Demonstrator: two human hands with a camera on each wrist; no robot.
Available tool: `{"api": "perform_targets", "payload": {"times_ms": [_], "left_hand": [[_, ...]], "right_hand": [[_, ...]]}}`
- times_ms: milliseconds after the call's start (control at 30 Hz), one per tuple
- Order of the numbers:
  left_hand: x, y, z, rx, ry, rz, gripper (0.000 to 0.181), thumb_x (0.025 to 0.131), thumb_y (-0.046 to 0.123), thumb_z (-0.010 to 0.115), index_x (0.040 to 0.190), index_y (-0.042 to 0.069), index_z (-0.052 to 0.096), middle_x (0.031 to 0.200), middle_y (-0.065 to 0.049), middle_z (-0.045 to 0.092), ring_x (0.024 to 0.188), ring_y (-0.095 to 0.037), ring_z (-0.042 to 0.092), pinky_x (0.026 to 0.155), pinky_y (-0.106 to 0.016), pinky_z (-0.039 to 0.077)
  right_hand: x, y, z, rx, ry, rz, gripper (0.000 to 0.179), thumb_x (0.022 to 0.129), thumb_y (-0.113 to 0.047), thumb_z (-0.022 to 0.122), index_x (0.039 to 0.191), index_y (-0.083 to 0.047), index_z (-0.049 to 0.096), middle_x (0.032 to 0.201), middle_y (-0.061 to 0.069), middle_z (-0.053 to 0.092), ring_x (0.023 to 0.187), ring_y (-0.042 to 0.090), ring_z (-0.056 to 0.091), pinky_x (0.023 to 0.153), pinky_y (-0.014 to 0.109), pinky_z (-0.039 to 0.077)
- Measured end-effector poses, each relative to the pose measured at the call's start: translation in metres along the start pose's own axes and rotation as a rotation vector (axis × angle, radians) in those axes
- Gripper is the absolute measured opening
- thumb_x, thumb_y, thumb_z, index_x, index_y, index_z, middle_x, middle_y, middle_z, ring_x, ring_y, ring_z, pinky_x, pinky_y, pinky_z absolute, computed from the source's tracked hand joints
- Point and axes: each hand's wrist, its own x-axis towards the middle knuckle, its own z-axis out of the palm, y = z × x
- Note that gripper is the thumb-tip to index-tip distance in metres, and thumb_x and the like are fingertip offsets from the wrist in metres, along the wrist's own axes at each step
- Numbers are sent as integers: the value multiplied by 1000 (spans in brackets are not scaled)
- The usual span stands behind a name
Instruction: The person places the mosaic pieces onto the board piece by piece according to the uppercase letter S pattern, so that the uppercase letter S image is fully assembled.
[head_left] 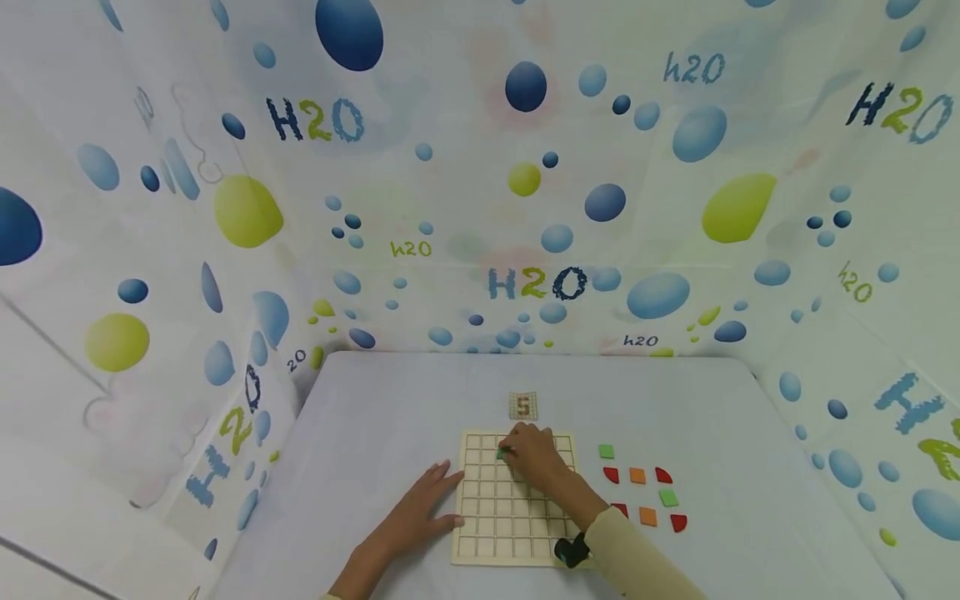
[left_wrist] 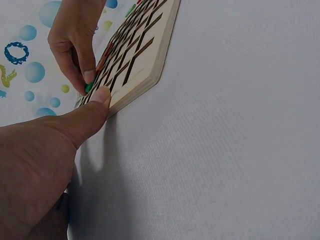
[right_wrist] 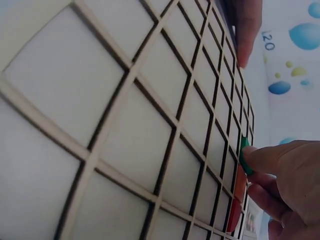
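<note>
Fingers of the right hand [head_left: 534, 458] are pinching a green tile [right_wrist: 244, 156] near the board's [head_left: 517, 562] far edge, beside an orange tile [right_wrist: 240, 184]; the left hand [head_left: 418, 515], fingers extended, is touching the board's left edge.

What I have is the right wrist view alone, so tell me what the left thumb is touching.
Observer: In the left wrist view, the left hand has its thumb on the edge of the board.
Operator: Now tell me what lies loose on the far side, off to the right.
Observer: Eight loose pieces lie there in the head view: two green, two orange and four red.
Operator: Say whether any of them is partly covered.
Observer: Yes, one red piece is partly hidden by the right arm in the head view.
</note>
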Motion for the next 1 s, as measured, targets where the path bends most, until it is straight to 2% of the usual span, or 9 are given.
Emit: {"api": "perform_targets", "payload": {"times_ms": [267,467,733,900,1000], "left_hand": [[-1,-2,0,16,-4,-21,79,95,53,73,160,17,47,171,-20,32,158,-47,25,125,-68,27],[-1,-2,0,4,4,-3,78,95,51,73,160,16,47,170,-22,32,157,-49,26,123,-71,27],[-1,-1,-1,-14,1,-14,78,96,52,73,160,16,47,171,-21,31,159,-48,23,124,-70,26],[2,-2,2,1,-2,-6,79,96,52,73,160,16,46,171,-21,32,158,-48,25,124,-70,27],[2,-3,3,7,-1,-11,78,96,53,73,160,17,46,171,-20,32,158,-47,25,124,-70,28]], "right_hand": [[-2,-2,-1,-21,-52,-11,17,98,-22,76,114,-15,79,102,-1,69,90,18,59,76,36,42],[-4,-2,0,-56,-18,-51,14,94,-21,80,108,-17,82,102,-3,70,91,17,60,74,33,41],[-5,-4,-3,-202,42,-131,14,92,-20,82,106,-22,82,98,-4,70,88,17,61,73,35,47],[-4,-3,-8,-205,5,-124,13,93,-18,81,106,-22,83,103,-4,72,93,17,63,75,37,49],[-2,-2,-7,-243,-15,-122,14,95,-21,80,108,-23,83,105,-5,73,95,17,64,78,38,52]]}}
